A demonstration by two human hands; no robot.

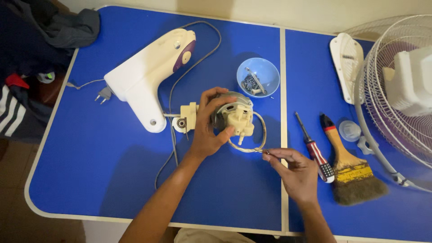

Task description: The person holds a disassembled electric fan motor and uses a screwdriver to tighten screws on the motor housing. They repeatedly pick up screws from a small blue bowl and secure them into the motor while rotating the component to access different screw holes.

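My left hand (210,122) grips a small fan motor (235,116) with a cream plastic housing, held just above the blue table (112,180). A thin wire loop (256,143) curves out from the motor's right side. My right hand (294,171) pinches the end of that loop between thumb and forefinger, below and to the right of the motor. A cream bracket (185,119) with a grey cable hangs off the motor's left side.
A white and purple fan body (148,72) with plug (104,94) lies at left. A blue bowl (258,77) holds screws. A screwdriver (315,150), paintbrush (351,168), clear cap (349,130), white cover (346,63) and wire fan grille (396,99) lie at right. Clothes (40,31) lie at far left.
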